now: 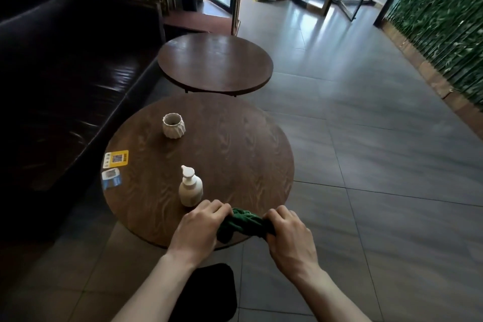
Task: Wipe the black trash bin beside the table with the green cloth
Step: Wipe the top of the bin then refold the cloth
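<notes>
Wiping not yet begun. Bunched dark green cloth [241, 223] held over the near edge of the round dark wooden desk [235, 144], gripped at each end. Left hand [200, 229] and right hand [288, 234]: fingers [281, 213] curled tight around the cloth. Black trash bin [209, 293] stands on the floor below, untouched, between the forearms.

The black trash bin [209, 293] at the bottom of the frame is partly hidden behind the forearms, and both ends of the green cloth [241, 225] vanish inside the fists.
</notes>
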The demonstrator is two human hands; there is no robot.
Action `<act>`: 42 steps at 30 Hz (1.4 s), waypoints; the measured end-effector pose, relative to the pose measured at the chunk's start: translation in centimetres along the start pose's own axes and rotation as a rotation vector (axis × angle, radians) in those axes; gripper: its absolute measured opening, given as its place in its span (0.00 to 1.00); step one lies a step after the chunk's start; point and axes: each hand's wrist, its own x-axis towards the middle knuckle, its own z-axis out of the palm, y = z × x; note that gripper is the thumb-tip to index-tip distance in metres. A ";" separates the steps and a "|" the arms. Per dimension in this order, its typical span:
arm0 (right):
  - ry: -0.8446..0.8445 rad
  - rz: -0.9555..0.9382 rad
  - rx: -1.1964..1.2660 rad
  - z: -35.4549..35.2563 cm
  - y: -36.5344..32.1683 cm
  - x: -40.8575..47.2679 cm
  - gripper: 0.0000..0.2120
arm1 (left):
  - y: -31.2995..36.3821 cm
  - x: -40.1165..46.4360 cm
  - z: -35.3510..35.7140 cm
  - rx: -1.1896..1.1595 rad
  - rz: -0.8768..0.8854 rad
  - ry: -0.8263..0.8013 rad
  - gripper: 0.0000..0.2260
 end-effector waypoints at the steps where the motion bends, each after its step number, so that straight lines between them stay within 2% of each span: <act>1: -0.010 0.003 0.003 0.4 0.0 0.9 0.08 | -0.6 0.6 0.4 -0.003 -0.009 -0.006 0.21; 9: -0.112 0.016 0.005 4.7 2.7 8.5 0.07 | -4.1 6.0 5.0 -0.019 -0.088 -0.073 0.22; 13: -0.107 0.009 -0.002 6.4 5.5 13.6 0.06 | -5.2 11.0 8.0 -0.038 -0.109 -0.078 0.22; 19: -0.057 -0.007 0.046 10.6 10.3 20.0 0.14 | -6.7 18.7 13.4 -0.076 -0.187 -0.050 0.23; 24: -0.392 0.003 -0.027 16.1 14.3 21.2 0.30 | -8.3 19.6 19.5 0.081 -0.289 -0.277 0.26; 28: -0.445 -0.099 0.013 18.7 16.0 22.4 0.36 | -8.9 20.8 22.2 0.106 -0.302 -0.250 0.34; 31: -0.504 -0.212 0.000 20.4 16.0 22.8 0.40 | -9.4 21.0 23.9 0.141 -0.307 -0.318 0.34; 35: -0.577 -0.258 -0.041 21.9 16.1 22.5 0.39 | -9.8 20.4 25.5 0.128 -0.331 -0.379 0.34; 42: -0.622 -0.212 -0.028 20.7 16.4 22.5 0.36 | -9.9 21.0 23.6 0.090 -0.337 -0.430 0.32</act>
